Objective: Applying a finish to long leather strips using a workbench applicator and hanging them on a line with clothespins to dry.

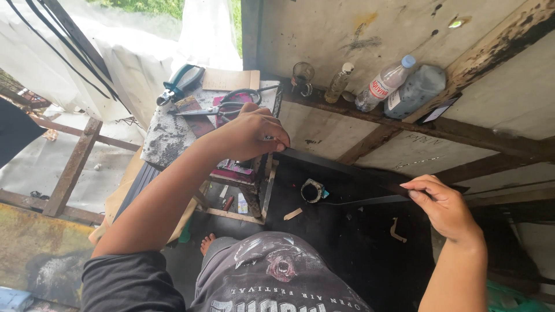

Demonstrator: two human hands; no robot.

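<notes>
A long dark strip (341, 168) stretches between my two hands, level in front of me. My left hand (250, 134) is closed over its left end, beside the edge of a small dusty work table (165, 138). My right hand (442, 203) pinches the strip's right end between thumb and fingers. The material of the strip is not clear; it looks thin and stiff. Below it my lap and a bare foot (207, 243) show over a dark floor.
Scissors (228, 104) and green-handled pliers (180, 82) lie on the table. A wooden wall ledge holds a glass cup (302, 78), a small bottle (339, 83) and two plastic bottles (386, 84). A small round tin (312, 190) sits on the floor. White sheeting hangs at left.
</notes>
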